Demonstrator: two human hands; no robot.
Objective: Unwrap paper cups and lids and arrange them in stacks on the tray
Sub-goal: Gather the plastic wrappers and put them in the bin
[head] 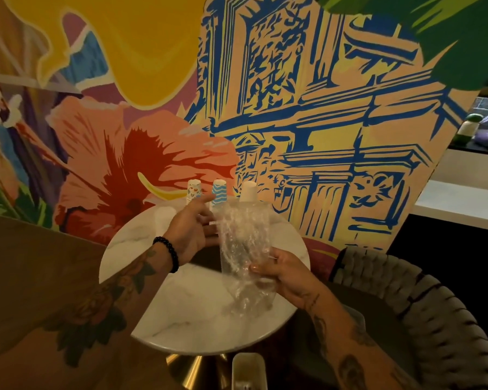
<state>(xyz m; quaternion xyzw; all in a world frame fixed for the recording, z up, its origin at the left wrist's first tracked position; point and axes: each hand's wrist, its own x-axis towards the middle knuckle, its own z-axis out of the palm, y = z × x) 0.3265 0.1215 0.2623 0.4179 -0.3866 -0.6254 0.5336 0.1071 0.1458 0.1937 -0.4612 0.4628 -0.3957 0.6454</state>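
Observation:
An empty, crumpled clear plastic wrap point(243, 243) is held upright over the round marble table point(181, 319). My right hand point(282, 274) pinches its lower right side. My left hand point(192, 229) holds its upper left edge, index finger stretched out. Behind the wrap, at the table's far edge, stand three upside-down cup stacks: a floral one point(194, 191), a blue zigzag one point(219, 192) and a plain white one point(249, 190). A pale stack, perhaps lids point(164, 218), stands left of my left hand. A dark tray point(204, 258) shows between my hands, mostly hidden.
A painted mural wall point(293, 108) rises right behind the table. A woven grey chair point(423, 305) stands at the right. The table's brass base point(192, 370) and a pale object point(248, 370) lie below its near edge. A counter with a bottle point(469, 128) is far right.

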